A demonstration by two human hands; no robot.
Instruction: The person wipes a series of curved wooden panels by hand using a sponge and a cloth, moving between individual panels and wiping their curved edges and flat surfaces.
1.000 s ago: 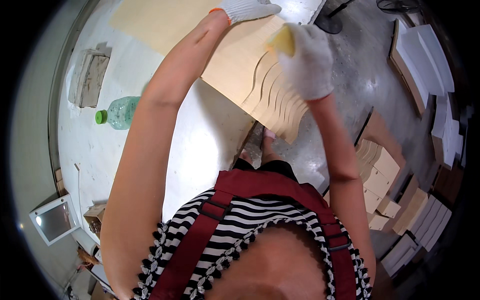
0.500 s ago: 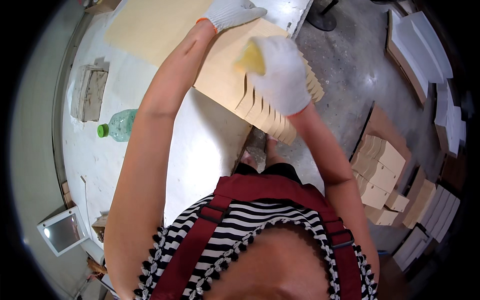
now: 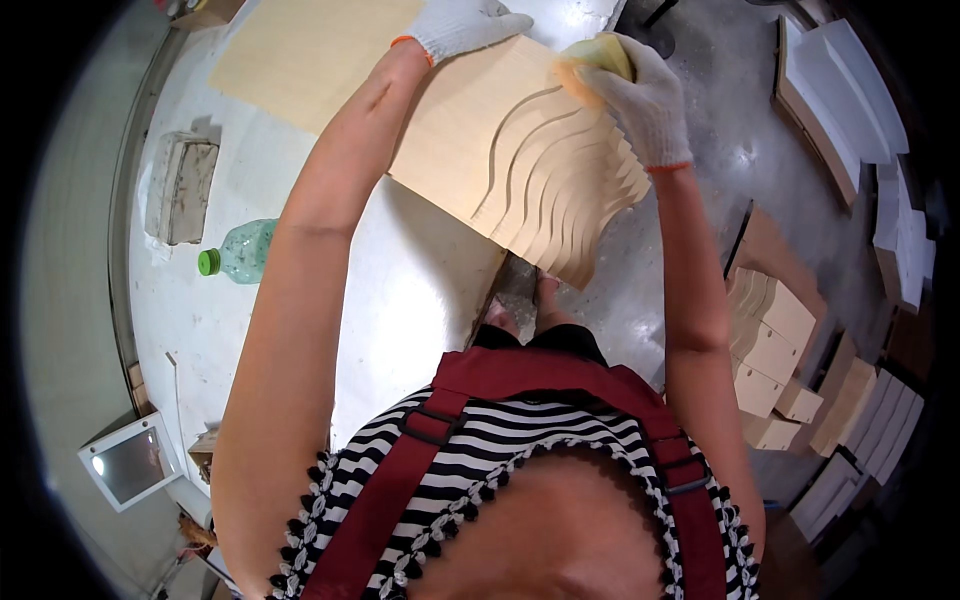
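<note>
A pale wooden panel (image 3: 500, 150) with several wavy stepped cuts along its near side lies on a white table (image 3: 400, 300), its cut edge overhanging the table's right side. My left hand (image 3: 465, 22), in a white knit glove, presses flat on the panel's far edge. My right hand (image 3: 640, 95), also gloved, is closed around a yellow sanding sponge (image 3: 600, 55) and holds it against the wavy ridges near the panel's far right corner.
A larger plain wooden sheet (image 3: 300, 55) lies farther back on the table. A green-capped plastic bottle (image 3: 240, 255) and a grey block (image 3: 182, 185) sit at the left. Stacks of cut wooden pieces (image 3: 770, 345) and white boards (image 3: 850, 90) stand on the floor at right.
My right hand with the sponge has moved along the wavy cuts, back toward the panel's far right corner. The left hand stays pressed on the panel.
</note>
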